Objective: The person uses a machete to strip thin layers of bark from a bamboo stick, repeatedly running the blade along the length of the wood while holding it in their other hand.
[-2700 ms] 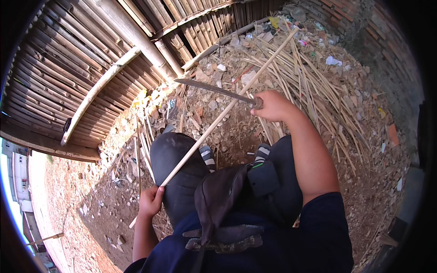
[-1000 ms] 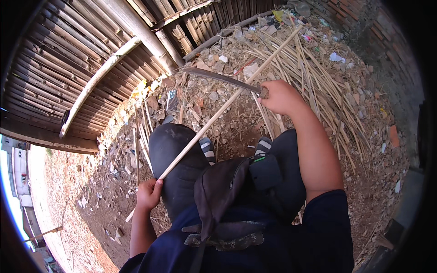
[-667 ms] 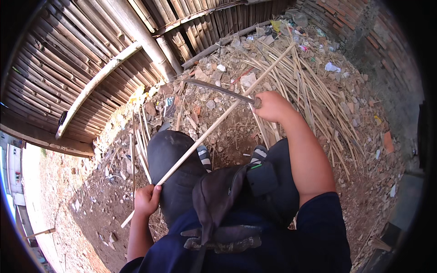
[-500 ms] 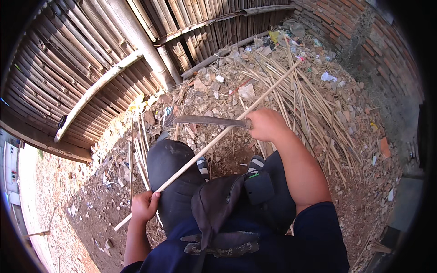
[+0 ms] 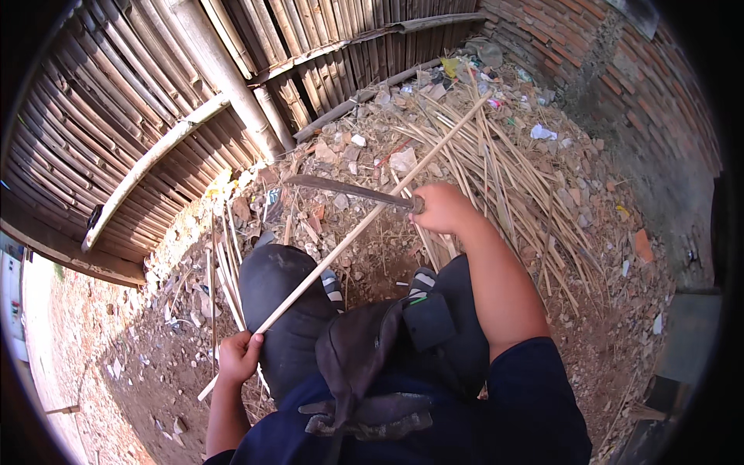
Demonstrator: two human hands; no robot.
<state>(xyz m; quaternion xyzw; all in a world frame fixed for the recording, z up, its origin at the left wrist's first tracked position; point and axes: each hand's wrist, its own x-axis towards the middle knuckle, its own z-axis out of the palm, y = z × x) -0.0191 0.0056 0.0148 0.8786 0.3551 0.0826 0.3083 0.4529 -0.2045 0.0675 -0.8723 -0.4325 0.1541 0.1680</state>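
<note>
My left hand is closed around the lower part of a long, pale bamboo strip, whose near end sticks out below the fist. The strip slants across my left knee toward the far right. In my right hand is the handle of a machete, gripped with the fingers wrapped round. Its dark blade points left and crosses the strip just beyond my knees. Whether the edge touches the strip I cannot tell. Most of the handle is hidden in the fist.
A loose heap of bamboo strips lies on the rubble at the far right. Several more strips lie beside my left knee. A bamboo wall stands at the left and back, a brick wall at the right.
The machete has tilted, its tip now farther away than the handle. The whole view has shifted slightly. Both hands keep their grips.
</note>
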